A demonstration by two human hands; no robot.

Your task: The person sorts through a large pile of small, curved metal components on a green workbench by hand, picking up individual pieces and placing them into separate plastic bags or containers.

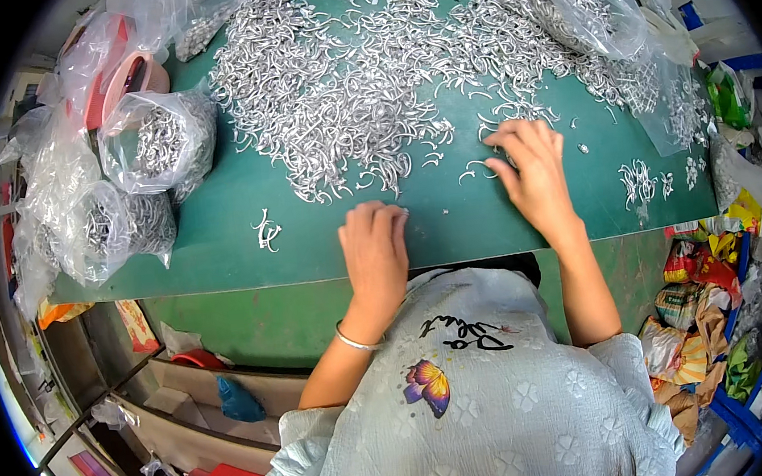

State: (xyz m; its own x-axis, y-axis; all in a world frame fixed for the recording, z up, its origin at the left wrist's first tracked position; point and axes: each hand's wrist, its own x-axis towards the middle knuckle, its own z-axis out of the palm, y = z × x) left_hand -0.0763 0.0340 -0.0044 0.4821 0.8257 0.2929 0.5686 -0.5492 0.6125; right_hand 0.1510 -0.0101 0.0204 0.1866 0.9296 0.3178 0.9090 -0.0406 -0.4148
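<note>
Green tabletop (230, 259): curved silvery pieces (344, 115) lie mostly loose, some in clear plastic bags (120, 164) left; my right hand (532, 168) gapes, left hand's (372, 243) grip unclear.

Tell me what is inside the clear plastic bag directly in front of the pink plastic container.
The clear plastic bag holds small, curved, silver-coloured pieces, visible through its mouth and wall. Deeper contents are covered by upper pieces; another clear bag hides its lower left.

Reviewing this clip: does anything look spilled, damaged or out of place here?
Nothing looks plainly damaged. One small cluster of silvery pieces lies left of the left hand, another cluster right of the right hand, both apart from the main heap; spilled or placed, I can't tell.
</note>
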